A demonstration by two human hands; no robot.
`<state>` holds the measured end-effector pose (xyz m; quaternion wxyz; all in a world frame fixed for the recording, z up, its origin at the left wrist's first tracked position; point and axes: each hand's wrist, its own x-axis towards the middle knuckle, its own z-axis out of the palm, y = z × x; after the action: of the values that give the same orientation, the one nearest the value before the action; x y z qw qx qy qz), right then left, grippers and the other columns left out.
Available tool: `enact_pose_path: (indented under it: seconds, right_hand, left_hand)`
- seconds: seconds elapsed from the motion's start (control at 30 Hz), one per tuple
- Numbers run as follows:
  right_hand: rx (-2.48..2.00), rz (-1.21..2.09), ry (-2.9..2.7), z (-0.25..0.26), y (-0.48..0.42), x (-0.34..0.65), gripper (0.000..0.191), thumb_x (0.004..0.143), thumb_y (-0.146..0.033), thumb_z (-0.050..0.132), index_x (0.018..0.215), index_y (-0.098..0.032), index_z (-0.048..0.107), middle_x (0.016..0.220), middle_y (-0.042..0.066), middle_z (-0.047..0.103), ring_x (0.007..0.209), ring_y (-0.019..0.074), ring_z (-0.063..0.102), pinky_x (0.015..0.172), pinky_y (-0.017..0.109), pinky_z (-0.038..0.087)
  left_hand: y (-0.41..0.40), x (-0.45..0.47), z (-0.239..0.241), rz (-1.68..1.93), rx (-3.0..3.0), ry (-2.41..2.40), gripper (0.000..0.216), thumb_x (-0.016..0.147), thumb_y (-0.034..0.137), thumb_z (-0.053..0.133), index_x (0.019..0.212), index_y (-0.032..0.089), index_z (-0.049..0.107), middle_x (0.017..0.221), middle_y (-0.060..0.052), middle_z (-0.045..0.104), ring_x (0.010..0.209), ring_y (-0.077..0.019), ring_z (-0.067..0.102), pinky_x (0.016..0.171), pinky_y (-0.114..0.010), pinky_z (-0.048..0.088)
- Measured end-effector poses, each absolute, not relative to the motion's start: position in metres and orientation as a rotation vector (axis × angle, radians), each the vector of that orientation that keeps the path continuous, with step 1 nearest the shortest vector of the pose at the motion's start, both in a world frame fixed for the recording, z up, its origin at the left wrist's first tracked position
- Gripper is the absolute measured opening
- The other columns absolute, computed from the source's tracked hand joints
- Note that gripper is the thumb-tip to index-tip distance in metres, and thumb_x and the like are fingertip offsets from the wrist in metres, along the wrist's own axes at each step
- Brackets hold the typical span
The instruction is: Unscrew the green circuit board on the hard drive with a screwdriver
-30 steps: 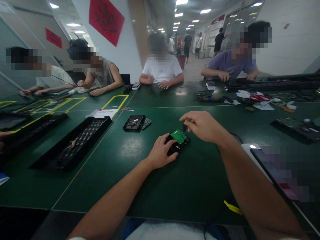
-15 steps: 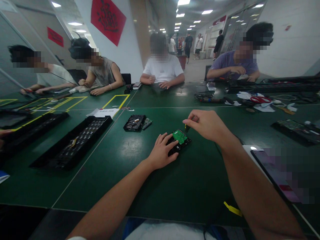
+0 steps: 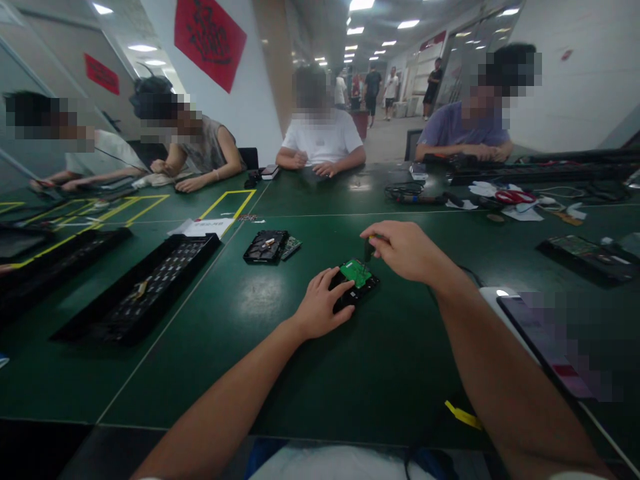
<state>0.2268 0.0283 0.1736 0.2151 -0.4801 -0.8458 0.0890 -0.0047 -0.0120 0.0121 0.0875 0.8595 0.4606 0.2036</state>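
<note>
Pinning the drive (image 3: 361, 291) on the table (image 3: 280, 373) with my left hand (image 3: 323, 303) laid open over its near end, I hold the right hand (image 3: 405, 250) pinched shut on a screwdriver (image 3: 369, 249) above the green board (image 3: 356, 272), so I'd judge: stay upright, press lightly.

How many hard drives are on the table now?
2. One hard drive lies under the left hand, green board up, with the right hand holding a screwdriver at it. The other hard drive lies farther left, beside the long black tray. Clutter at right may hide more.
</note>
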Motion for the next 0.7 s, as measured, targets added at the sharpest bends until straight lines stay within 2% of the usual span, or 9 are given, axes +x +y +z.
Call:
enact_pose_path:
  seconds: [0.1,0.23,0.47,0.7]
  right_hand:
    - [-1.322,0.184,-2.351,0.1735,0.0293,0.2268,0.023,0.100,-0.024,0.060,0.110,-0.018,0.080,0.111,0.009,0.083,0.097,0.0235,0.074,0.086,0.032,0.050]
    - [-1.388,0.129,-2.317,0.1720,0.0299,0.2255,0.018,0.100,-0.031,0.065,0.100,-0.019,0.078,0.103,0.009,0.082,0.096,0.0244,0.073,0.083,0.033,0.047]
    - [-1.594,0.018,-2.214,0.1676,0.0301,0.2215,0.035,0.096,-0.055,0.070,0.084,-0.021,0.072,0.089,0.009,0.079,0.080,0.0238,0.069,0.069,0.033,0.040]
    - [-1.681,-0.116,-2.189,0.1668,0.0270,0.2173,0.046,0.098,-0.065,0.063,0.087,-0.021,0.072,0.086,0.012,0.077,0.079,0.0278,0.069,0.064,0.035,0.037]
  left_hand:
    - [-0.0117,-0.0040,0.0123,0.605,2.569,1.357,0.065,0.097,0.050,0.072,0.156,0.030,0.057,0.173,-0.012,0.035,0.159,-0.0408,0.033,0.128,-0.064,0.032]
    - [-0.0110,-0.0037,0.0123,0.592,2.570,1.354,0.071,0.096,0.053,0.072,0.160,0.030,0.053,0.174,-0.011,0.035,0.159,-0.0424,0.032,0.128,-0.065,0.032]
    - [-0.0109,-0.0035,0.0125,0.558,2.571,1.360,0.068,0.098,0.053,0.071,0.159,0.028,0.055,0.171,-0.011,0.042,0.159,-0.0428,0.031,0.127,-0.065,0.033]
    - [-0.0106,-0.0034,0.0121,0.541,2.580,1.367,0.069,0.098,0.053,0.071,0.160,0.029,0.053,0.172,-0.010,0.041,0.160,-0.0416,0.030,0.128,-0.064,0.032]
